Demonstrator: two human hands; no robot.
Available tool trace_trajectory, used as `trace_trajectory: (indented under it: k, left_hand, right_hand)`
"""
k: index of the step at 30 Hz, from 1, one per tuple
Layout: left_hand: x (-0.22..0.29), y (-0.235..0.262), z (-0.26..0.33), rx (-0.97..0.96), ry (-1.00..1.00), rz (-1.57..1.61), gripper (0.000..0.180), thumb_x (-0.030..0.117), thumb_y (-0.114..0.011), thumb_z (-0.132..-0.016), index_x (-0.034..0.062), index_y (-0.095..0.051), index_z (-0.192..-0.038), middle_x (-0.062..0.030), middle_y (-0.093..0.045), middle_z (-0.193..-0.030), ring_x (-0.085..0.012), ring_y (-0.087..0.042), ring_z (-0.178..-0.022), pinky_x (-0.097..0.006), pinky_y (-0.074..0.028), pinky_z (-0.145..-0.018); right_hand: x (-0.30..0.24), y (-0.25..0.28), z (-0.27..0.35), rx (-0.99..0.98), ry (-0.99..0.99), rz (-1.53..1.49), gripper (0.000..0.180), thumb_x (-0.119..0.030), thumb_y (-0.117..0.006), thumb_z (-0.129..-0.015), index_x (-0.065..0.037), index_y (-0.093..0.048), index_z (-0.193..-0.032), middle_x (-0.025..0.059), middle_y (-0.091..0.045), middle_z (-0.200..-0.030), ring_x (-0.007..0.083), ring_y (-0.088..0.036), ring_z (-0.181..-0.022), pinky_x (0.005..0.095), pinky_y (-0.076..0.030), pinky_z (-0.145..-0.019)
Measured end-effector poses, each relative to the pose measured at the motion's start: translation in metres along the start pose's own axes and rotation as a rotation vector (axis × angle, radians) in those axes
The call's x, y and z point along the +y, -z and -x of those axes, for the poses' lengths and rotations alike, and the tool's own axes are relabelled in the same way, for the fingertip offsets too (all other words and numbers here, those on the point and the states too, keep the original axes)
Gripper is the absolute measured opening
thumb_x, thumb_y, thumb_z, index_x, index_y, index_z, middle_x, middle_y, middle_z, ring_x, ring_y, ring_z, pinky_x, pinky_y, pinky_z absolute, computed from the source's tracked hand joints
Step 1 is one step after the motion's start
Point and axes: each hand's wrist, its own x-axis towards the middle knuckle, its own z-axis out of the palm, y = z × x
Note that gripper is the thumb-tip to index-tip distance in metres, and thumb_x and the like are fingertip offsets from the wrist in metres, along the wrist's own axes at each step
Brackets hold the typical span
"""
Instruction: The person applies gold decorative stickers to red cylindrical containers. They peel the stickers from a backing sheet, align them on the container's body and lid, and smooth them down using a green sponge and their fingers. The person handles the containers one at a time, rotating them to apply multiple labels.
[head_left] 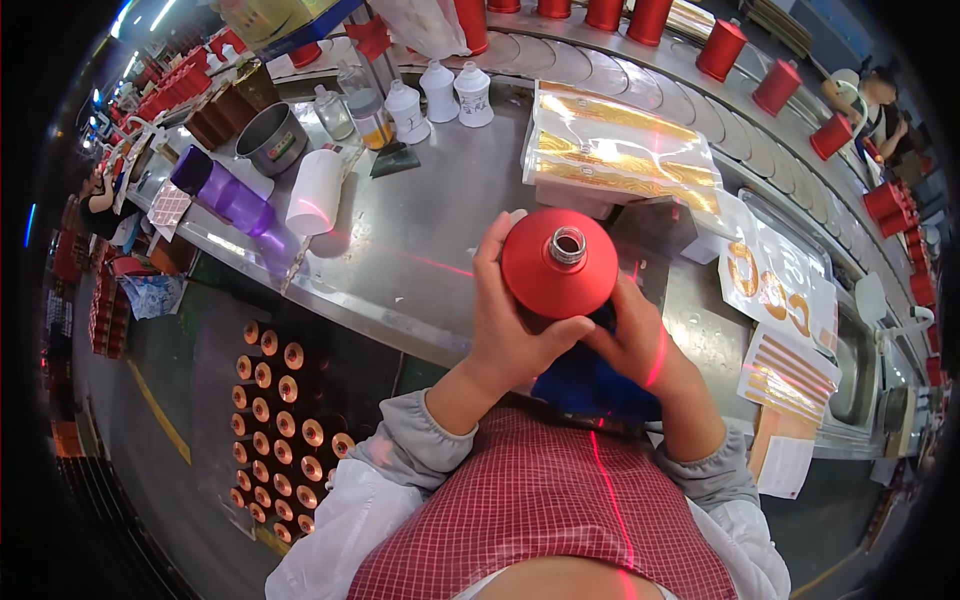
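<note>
Between both hands I hold a red bottle [545, 278] upright, its silvery threaded neck uncapped and facing up. My left hand [497, 315] wraps the left side, with the thumb across the near side. On the lower right side, my right hand [640, 335] grips it too, its far fingers hidden. The bottle is close to me, above the near edge of the steel table [430, 230]; whether its base touches anything is hidden. Beyond it lies a stack of clear sheets with gold foil bands [615, 140].
Far left stand white bottles [438, 92], a paper roll [315, 190], a purple bottle [225, 195] and a steel pot [272, 140]. Decal sheets [780, 280] lie at right. A conveyor [640, 75] carries red bottles. Several dark gold-topped bottles [285, 420] stand lower left.
</note>
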Motion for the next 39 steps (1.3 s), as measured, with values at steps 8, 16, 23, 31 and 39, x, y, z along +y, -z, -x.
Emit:
trace_trajectory:
  k: [8, 16, 23, 31, 39]
  left_hand:
    - [0.009, 0.01, 0.012, -0.006, 0.087, 0.029, 0.12, 0.047, -0.083, -0.07, -0.0031, -0.005, -0.147, -0.0184, -0.03, -0.142, -0.0271, -0.04, -0.129, -0.041, -0.035, -0.107]
    - [0.016, 0.014, -0.003, -0.049, 0.144, 0.135, 0.117, 0.04, -0.086, -0.066, 0.0006, -0.012, -0.147, -0.0158, -0.04, -0.137, -0.026, -0.047, -0.124, -0.04, -0.04, -0.104]
    - [0.012, 0.031, -0.014, -0.066, 0.211, 0.072, 0.115, 0.064, -0.076, -0.065, -0.0013, -0.025, -0.144, -0.0156, -0.04, -0.137, -0.0286, -0.046, -0.125, -0.042, -0.042, -0.103]
    - [0.0, 0.036, -0.007, -0.044, 0.184, 0.01, 0.113, 0.07, -0.069, -0.068, -0.0024, -0.027, -0.143, -0.0171, -0.038, -0.139, -0.0301, -0.043, -0.128, -0.044, -0.038, -0.105]
    - [-0.03, 0.089, 0.026, -0.03, 0.209, 0.103, 0.096, 0.061, -0.061, -0.081, 0.0005, -0.025, -0.146, -0.017, -0.037, -0.144, -0.0328, -0.042, -0.13, -0.048, -0.035, -0.108]
  right_hand:
    - [-0.002, 0.0, -0.001, 0.005, 0.05, 0.044, 0.081, -0.009, -0.074, -0.077, 0.0, -0.029, -0.144, 0.0228, -0.037, -0.144, 0.0392, -0.04, -0.131, 0.0443, -0.035, -0.107]
    - [-0.001, 0.0, 0.003, 0.011, 0.154, 0.036, 0.076, -0.006, -0.07, -0.077, 0.0, -0.031, -0.142, 0.0233, -0.044, -0.137, 0.0412, -0.044, -0.123, 0.0451, -0.039, -0.102]
    - [-0.01, 0.048, 0.039, 0.032, 0.164, 0.155, 0.049, 0.0, -0.062, -0.08, -0.003, -0.052, -0.128, 0.0208, -0.053, -0.126, 0.0375, -0.051, -0.117, 0.042, -0.045, -0.097]
    - [0.133, 0.208, 0.141, 0.007, -0.771, 0.901, 0.038, 0.004, -0.054, -0.081, -0.013, -0.069, -0.113, 0.0133, -0.057, -0.124, 0.033, -0.053, -0.115, 0.039, -0.047, -0.095]
    - [0.175, 0.223, 0.143, -0.144, -0.884, 0.921, 0.037, -0.014, -0.055, -0.09, -0.028, -0.061, -0.124, 0.0073, -0.052, -0.124, 0.028, -0.047, -0.122, 0.0437, -0.047, -0.095]
